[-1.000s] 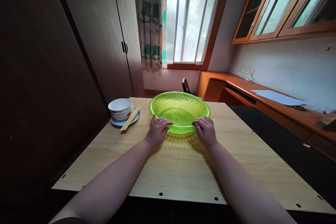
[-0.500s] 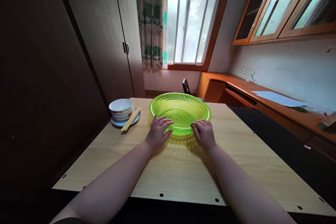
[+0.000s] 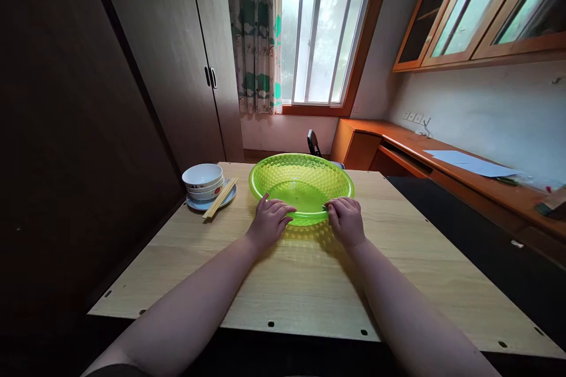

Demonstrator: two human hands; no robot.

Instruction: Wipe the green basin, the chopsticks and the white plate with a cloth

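A translucent green plastic basin (image 3: 297,193) with a dimpled wall stands upright at the far middle of the wooden table (image 3: 300,288). At the left of its near rim is my left hand (image 3: 269,221), its fingers laid over the edge and its thumb below them, closed around the rim. Further right along the same rim, my right hand (image 3: 347,221) grips the edge with curled fingers. Its fingertips are partly hidden behind the hand. Nothing else shows in either hand, and the inside of the basin holds no visible object.
Left of the basin, several stacked white bowls (image 3: 203,179) sit on a blue-patterned plate (image 3: 201,204), with light wooden chopsticks (image 3: 220,199) resting across its edge. A dark chair (image 3: 313,142) stands behind the table. Along the right wall runs an orange-brown desk (image 3: 411,150) with white paper (image 3: 471,163).
The fingers and thumb of my left hand have come closer together at the rim. My right hand stays on the rim. The view has tilted down or shifted slightly; the basin has hardly moved.
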